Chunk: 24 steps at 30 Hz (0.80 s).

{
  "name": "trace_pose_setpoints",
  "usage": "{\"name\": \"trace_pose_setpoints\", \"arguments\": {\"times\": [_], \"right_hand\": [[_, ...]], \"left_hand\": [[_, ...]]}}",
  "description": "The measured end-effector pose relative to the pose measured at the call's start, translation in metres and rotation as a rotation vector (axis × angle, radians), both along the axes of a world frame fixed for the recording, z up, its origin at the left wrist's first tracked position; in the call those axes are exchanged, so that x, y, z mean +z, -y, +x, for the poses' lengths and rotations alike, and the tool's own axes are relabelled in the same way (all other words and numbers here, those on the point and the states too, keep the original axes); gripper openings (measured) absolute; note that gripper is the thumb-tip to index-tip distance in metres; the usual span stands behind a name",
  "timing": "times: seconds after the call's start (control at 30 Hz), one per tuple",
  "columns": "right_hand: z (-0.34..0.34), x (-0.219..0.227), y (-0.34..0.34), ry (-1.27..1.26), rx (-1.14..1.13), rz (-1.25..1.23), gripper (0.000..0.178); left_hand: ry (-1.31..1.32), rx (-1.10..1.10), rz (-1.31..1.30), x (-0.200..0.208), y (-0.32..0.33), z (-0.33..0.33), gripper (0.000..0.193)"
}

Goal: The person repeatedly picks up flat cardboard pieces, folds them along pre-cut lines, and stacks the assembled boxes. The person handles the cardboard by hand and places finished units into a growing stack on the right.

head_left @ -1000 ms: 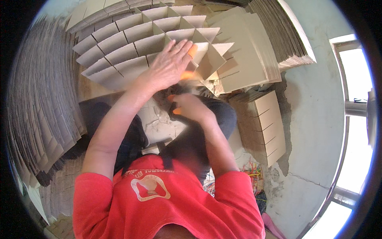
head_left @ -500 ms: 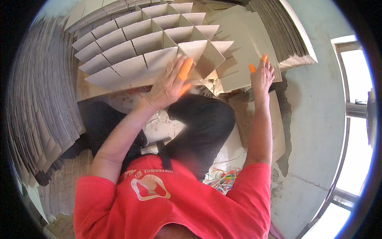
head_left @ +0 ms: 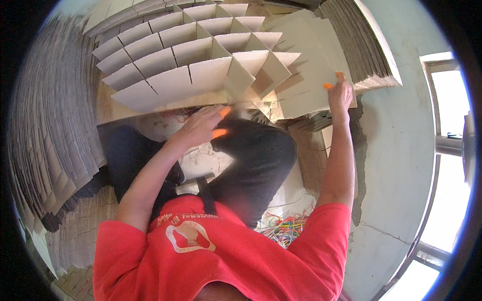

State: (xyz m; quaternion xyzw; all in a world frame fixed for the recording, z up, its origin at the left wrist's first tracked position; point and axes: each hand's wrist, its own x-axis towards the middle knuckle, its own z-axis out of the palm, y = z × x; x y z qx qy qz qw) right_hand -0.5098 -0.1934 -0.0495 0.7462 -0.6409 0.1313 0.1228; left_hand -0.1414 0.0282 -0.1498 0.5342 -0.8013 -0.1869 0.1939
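Observation:
A grid of interlocked grey cardboard dividers (head_left: 188, 50) stands upright in front of me. My left hand (head_left: 201, 126) is apart from it, above my bent legs, with nothing held and its thumb and forefinger spread. To the right of the grid lie flat cardboard sheets (head_left: 316, 60). At their right side, my right hand (head_left: 342, 95) reaches onto the top sheet, fingers bent and thumb apart from the forefinger. Orange finger covers sit on the thumb and forefinger of both hands. The grid's near right corner overlaps the sheets.
A tall stack of cardboard pieces (head_left: 55, 120) rises on the left. Another stack (head_left: 364, 45) stands at the far right, beside a pale wall (head_left: 396, 150) with a barred window. Colourful strips (head_left: 283, 228) lie in a tangle on the floor by my right side.
My left hand has drawn back from the grid's near edge toward me. The grid has shifted slightly right. My right hand has moved a little right and nearer, its fingers more bent.

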Motion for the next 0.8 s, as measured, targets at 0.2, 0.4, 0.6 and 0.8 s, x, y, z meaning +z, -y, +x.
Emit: {"name": "trace_pose_setpoints", "arguments": {"times": [0.2,0.4,0.6,0.8], "right_hand": [[0.024,0.077,-0.019,0.229,-0.006,-0.235,0.035],[0.110,0.173,-0.071,0.539,0.460,-0.435,0.048],[0.191,0.189,-0.088,0.746,0.869,0.037,0.069],[0.239,0.176,-0.093,0.777,0.913,0.351,0.066]], "left_hand": [[-0.081,0.184,-0.547,0.090,-0.032,0.050,0.050],[-0.039,0.503,-0.713,0.138,-0.021,0.096,0.046],[0.043,0.463,-0.327,0.123,0.001,0.118,0.031],[0.005,0.430,-0.395,0.095,0.010,0.122,0.012]]}}
